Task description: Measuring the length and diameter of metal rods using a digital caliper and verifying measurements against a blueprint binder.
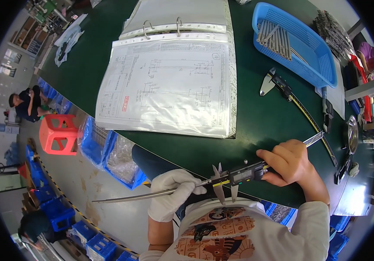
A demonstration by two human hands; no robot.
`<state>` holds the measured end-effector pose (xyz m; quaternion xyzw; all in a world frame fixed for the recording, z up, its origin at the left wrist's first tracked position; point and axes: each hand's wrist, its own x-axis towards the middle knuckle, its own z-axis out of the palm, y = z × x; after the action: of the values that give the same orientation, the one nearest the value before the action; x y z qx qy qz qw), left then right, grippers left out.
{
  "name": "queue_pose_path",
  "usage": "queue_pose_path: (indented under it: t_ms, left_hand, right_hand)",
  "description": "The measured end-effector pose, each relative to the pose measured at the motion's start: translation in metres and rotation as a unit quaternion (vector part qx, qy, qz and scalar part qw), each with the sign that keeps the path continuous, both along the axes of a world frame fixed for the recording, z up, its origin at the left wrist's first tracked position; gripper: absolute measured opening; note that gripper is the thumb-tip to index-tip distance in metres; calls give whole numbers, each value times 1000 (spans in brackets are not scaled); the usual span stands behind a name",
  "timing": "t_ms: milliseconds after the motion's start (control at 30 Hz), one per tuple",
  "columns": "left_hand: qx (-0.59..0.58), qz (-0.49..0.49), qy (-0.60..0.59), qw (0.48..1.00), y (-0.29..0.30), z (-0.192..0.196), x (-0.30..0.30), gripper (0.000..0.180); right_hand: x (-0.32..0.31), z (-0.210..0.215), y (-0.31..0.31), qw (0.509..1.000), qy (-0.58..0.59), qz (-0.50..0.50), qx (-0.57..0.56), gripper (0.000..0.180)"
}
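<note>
My left hand (174,191), in a white glove, is closed around a thin metal rod (130,198) whose free end points left. The rod's other end reaches the jaws of a digital caliper (243,174); I cannot tell whether they touch it. My bare right hand (287,163) grips the caliper by its beam, beside the display, with the jaws toward my left hand. Both hands are just off the near edge of the green table (252,113). A second caliper (289,92) lies on the table beyond my right hand.
An open ring binder (165,87) with a sleeved technical drawing lies ahead. A blue basket (321,71) at the far right holds several metal rods (276,39). On the floor at left are a red stool (59,134) and blue crates (124,163). Two people are farther off at left.
</note>
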<state>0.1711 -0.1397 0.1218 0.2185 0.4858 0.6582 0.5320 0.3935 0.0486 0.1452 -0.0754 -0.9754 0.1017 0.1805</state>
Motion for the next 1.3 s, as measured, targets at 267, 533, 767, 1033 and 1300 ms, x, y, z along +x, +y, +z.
queue_pose_path:
  t_ms: [267,533,767,1033,1300]
  left_hand:
    - [-28,-35,22,999,0,1,-2,7]
    - [-4,34,36,999,4,-2,5,4]
    - [6,22,47,999,3,-4,3,4]
    - [10,21,65,998,3,-5,3,4]
    - [11,20,84,996,4,-4,4,4]
  right_hand:
    - [0,1,1,1000,0,0,9,38]
    - [-2,0,1,1000,8,2,21,38]
    - [-1,-1,1,1000,11,5,20,38]
    - [-1,-2,1,1000,7,4,19,38]
    - [-1,-3,1,1000,3,3,16,36]
